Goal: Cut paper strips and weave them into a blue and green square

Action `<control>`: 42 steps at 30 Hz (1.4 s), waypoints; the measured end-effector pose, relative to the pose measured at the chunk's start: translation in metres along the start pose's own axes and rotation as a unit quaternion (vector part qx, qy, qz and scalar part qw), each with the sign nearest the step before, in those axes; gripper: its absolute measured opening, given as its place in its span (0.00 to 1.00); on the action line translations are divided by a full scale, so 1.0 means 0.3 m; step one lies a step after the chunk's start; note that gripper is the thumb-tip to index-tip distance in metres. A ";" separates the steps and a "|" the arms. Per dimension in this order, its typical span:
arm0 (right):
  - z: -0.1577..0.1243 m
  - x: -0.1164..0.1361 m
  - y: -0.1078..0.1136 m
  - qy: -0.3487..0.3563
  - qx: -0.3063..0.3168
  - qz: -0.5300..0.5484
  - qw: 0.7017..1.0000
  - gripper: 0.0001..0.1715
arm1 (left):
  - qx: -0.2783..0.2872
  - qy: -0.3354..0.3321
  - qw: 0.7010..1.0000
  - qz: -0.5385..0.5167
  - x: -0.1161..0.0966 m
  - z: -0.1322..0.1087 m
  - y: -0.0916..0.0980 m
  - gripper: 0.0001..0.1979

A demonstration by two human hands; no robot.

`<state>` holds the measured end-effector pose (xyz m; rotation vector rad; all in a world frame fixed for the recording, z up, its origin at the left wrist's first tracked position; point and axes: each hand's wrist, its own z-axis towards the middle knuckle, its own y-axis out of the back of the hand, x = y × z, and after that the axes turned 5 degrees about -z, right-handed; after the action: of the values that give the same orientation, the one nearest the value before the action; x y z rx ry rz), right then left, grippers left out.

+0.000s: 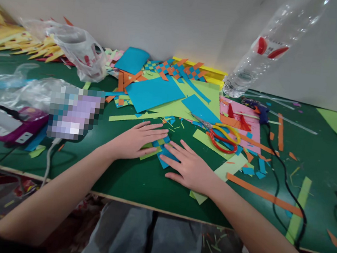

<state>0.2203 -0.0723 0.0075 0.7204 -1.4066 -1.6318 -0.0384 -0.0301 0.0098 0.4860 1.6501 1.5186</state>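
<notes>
Flat on the green tabletop, a small woven piece of blue and green paper strips [163, 146] lies between my hands, partly covered by them. My left hand [136, 140] rests on its left side, palm down with fingers stretched out. From the right, my right hand [186, 165] lies on its blue end with the fingers spread. Beyond my right hand, scissors [221, 137] with yellow and red handles lie on paper scraps. Blue paper sheets [155, 92] and a large light green sheet [204, 90] are spread farther back.
A plastic bottle [265, 52] stands at the back right. A glue gun [263, 113] trails a black cord along the right. On the left are a blurred-out phone [77, 114], a purple box [19, 127] and a bagged cup [79, 51]. Orange paper strips [264, 194] lie to the right.
</notes>
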 end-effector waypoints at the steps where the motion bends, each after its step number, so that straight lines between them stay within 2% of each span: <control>1: -0.001 0.000 -0.001 0.000 0.000 -0.001 1.000 0.28 | 0.004 0.002 1.000 0.003 -0.002 0.001 -0.001 0.26; 8: -0.005 0.001 0.001 0.001 0.009 -0.016 1.000 0.29 | 0.012 0.002 1.000 0.010 0.006 0.004 -0.014 0.26; 15: -0.002 0.005 0.006 0.009 -0.018 -0.028 0.999 0.26 | 0.016 -0.001 1.000 0.011 0.005 0.003 -0.011 0.25; 21: -0.004 -0.002 0.001 0.025 -0.024 -0.034 0.999 0.25 | -0.005 0.005 1.000 -0.009 0.003 0.005 -0.010 0.27; 28: -0.006 -0.003 0.013 0.034 -0.045 -0.024 0.998 0.20 | 0.008 0.004 1.000 -0.001 0.002 0.004 -0.009 0.25; 33: -0.012 -0.020 0.028 0.034 -0.088 -0.017 0.995 0.15 | -0.028 0.001 1.000 -0.005 -0.005 0.005 0.003 0.25; 37: -0.022 -0.045 0.031 0.007 -0.113 -0.013 0.994 0.12 | -0.077 0.049 0.996 0.022 0.024 -0.007 -0.003 0.23; 42: -0.022 -0.044 0.031 0.052 -0.062 0.035 0.996 0.15 | -0.077 0.067 0.994 0.029 0.056 -0.025 -0.014 0.26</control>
<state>0.2343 -0.0643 0.0140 0.6679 -1.2319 -1.5896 -0.0530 -0.0230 0.0002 0.3579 1.6163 1.7390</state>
